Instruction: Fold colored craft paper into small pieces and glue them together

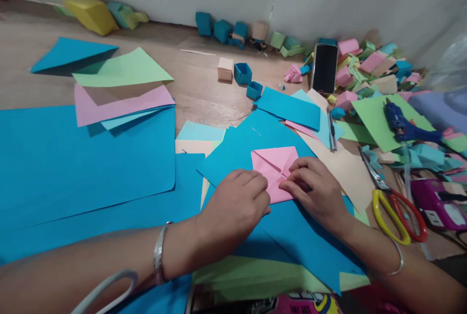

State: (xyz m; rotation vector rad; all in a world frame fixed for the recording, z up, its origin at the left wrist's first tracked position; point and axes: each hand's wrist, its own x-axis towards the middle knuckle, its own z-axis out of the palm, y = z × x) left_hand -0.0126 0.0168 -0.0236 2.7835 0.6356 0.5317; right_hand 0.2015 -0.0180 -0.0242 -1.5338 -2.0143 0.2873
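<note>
A square of pink paper, its corners folded in to the centre, lies on blue paper sheets. At its left edge rests my left hand, fingers curled and turned away, so whatever they grip is hidden. On the right side, my right hand has thumb and fingertips closed on a flap of the pink paper near its middle.
Scissors with yellow and red handles lie right of my right hand, near a blue glue gun. A phone leans among folded paper boxes. More coloured sheets are at left. A pen lies on paper.
</note>
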